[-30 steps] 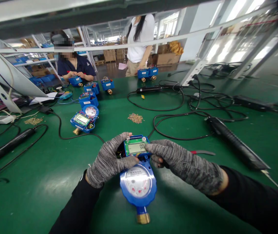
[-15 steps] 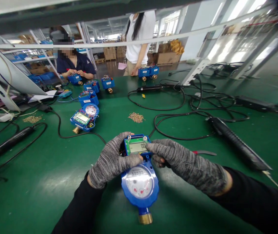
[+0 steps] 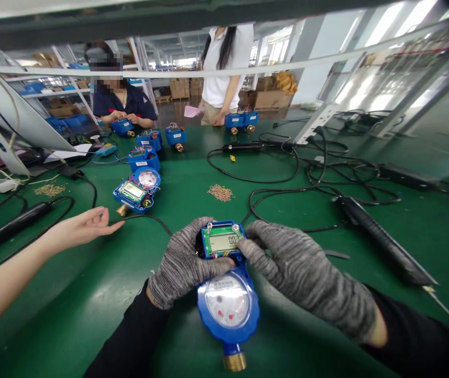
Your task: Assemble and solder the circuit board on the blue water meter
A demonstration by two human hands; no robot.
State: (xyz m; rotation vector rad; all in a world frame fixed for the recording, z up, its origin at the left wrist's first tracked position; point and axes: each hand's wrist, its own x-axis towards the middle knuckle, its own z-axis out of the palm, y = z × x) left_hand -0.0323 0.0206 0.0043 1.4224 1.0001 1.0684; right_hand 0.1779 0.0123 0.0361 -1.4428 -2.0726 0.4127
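Blue meter [image 3: 229,307] (face-up) between hands [image 3: 187,262]

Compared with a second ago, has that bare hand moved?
Yes, rightward: unseen then, the bare hand now reaches in from the left edge, near the unmoved brass fitting.

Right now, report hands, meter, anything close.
Left hand gripping meter; right hand beside its screen. Screen showing digits, circuit board exposed. Someone's bare hand to the left.

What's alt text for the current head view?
Gloved left hand holding a blue meter, gloved right hand at its display's right edge. Another person's hand extends from the left, near a second meter; a pile of small metal pieces lies on the green table.
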